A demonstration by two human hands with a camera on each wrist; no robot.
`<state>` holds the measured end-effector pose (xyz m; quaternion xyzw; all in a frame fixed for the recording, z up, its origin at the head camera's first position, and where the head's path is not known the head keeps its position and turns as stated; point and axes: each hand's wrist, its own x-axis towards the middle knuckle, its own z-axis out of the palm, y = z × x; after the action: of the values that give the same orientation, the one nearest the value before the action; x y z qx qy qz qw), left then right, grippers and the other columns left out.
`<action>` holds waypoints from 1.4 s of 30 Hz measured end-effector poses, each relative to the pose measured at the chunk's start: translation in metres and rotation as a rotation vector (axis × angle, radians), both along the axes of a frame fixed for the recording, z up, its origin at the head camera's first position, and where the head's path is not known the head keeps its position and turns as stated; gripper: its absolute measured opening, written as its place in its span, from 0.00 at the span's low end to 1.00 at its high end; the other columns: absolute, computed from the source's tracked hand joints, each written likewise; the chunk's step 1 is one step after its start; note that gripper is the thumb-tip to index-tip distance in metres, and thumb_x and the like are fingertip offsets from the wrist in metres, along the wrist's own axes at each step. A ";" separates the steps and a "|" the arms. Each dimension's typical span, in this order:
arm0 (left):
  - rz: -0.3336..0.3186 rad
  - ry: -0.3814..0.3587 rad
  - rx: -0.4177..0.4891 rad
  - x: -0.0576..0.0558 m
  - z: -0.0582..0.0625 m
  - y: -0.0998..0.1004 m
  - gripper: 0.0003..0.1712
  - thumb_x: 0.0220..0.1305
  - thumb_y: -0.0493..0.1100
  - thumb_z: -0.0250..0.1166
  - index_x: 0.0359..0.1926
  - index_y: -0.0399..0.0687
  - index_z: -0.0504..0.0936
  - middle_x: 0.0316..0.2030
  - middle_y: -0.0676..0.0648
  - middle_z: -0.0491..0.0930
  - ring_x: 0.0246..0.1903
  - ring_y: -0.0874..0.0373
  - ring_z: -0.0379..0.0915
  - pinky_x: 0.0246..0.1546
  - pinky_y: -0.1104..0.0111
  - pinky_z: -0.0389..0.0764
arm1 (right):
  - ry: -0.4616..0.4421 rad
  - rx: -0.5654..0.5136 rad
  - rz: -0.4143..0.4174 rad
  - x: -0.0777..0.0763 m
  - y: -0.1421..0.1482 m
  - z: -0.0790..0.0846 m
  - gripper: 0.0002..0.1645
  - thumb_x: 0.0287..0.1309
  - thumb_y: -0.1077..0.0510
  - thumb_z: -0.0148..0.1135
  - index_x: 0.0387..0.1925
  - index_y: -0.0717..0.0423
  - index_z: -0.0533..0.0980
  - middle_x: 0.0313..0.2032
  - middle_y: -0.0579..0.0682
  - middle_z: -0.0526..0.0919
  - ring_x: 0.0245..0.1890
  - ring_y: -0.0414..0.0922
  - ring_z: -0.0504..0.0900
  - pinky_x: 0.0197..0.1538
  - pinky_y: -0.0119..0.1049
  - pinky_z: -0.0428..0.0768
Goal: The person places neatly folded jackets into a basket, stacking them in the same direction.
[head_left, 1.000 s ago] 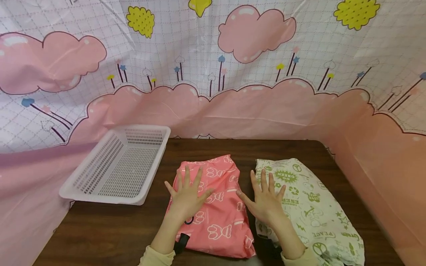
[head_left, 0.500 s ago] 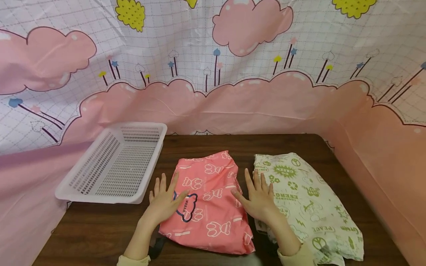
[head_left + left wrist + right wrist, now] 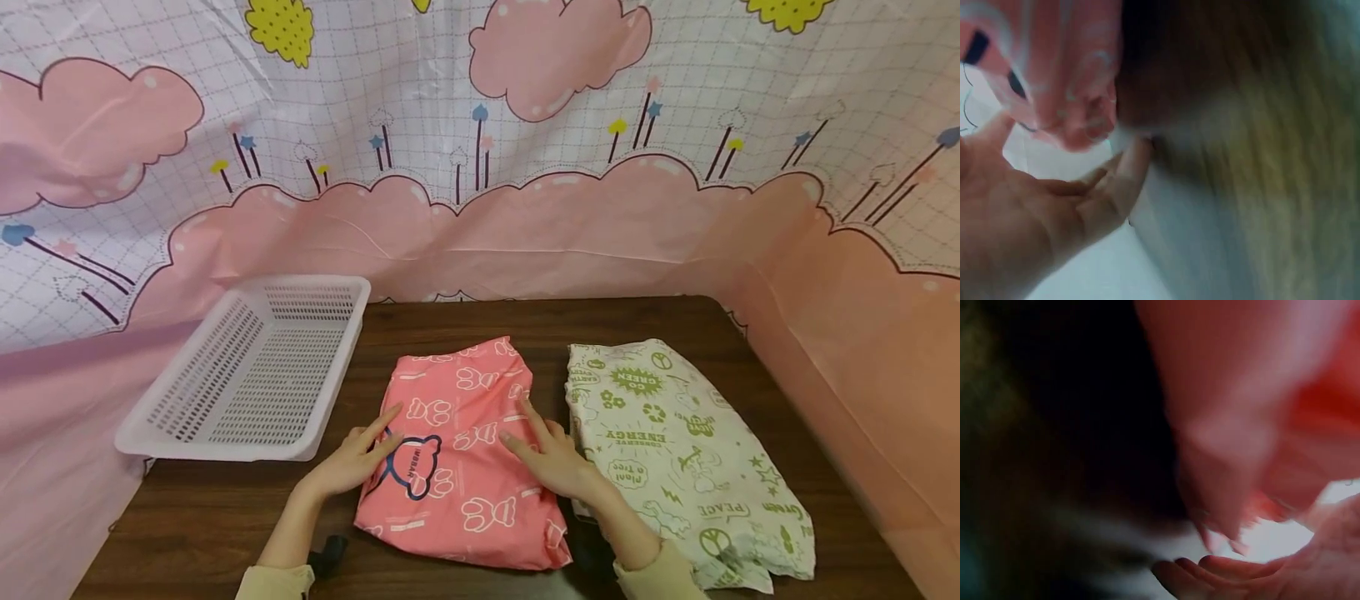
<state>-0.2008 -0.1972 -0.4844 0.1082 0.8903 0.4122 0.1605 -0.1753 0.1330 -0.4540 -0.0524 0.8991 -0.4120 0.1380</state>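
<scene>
A flat pink cloth bundle (image 3: 465, 475) with white bear prints and a dark blue bear outline lies at the middle of the table. Along its left edge is my left hand (image 3: 347, 460), its forefinger and thumb reaching over the cloth. My right hand (image 3: 557, 460) is at the opposite edge, fingertips and thumb over the pink fabric. In the left wrist view the fingers (image 3: 1129, 175) stay apart beside the hanging pink fold, not curled round it. The right wrist view is blurred; the fingers (image 3: 1229, 569) extend just below the cloth.
To the right lies a white cloth bundle (image 3: 675, 458) with green print, close beside my right forearm. A white perforated plastic basket (image 3: 322, 417) stands at the back left of the dark wooden table (image 3: 487, 317). Printed pink and white sheeting (image 3: 525, 242) encloses the back and sides.
Both hands have come down from above to the pink bundle's side edges. The left hand first moved outward to the left, uncovering the bear outline. The bundles and basket stay put.
</scene>
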 end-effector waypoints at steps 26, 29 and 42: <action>-0.190 -0.314 0.453 -0.007 -0.024 0.007 0.45 0.64 0.43 0.66 0.77 0.63 0.53 0.77 0.43 0.36 0.73 0.37 0.25 0.67 0.43 0.55 | -0.255 -0.539 0.054 -0.015 -0.005 -0.027 0.59 0.48 0.59 0.75 0.76 0.38 0.51 0.73 0.58 0.50 0.59 0.53 0.70 0.55 0.48 0.74; -0.202 -0.312 0.493 -0.004 -0.025 0.008 0.49 0.61 0.37 0.68 0.77 0.60 0.53 0.77 0.42 0.35 0.73 0.36 0.27 0.63 0.52 0.67 | -0.252 -0.566 0.053 -0.014 -0.005 -0.030 0.59 0.47 0.62 0.75 0.75 0.39 0.53 0.73 0.57 0.48 0.58 0.55 0.70 0.52 0.46 0.76; -0.189 -0.247 0.509 0.003 -0.020 0.009 0.51 0.58 0.32 0.69 0.77 0.56 0.53 0.77 0.45 0.39 0.73 0.37 0.32 0.49 0.64 0.78 | -0.231 -0.587 0.027 -0.007 -0.009 -0.029 0.52 0.45 0.66 0.74 0.71 0.46 0.61 0.62 0.61 0.65 0.50 0.51 0.75 0.47 0.42 0.79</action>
<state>-0.1979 -0.1885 -0.5042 0.1767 0.7181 0.6153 0.2730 -0.1824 0.1241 -0.4830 -0.0549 0.7194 -0.6553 0.2237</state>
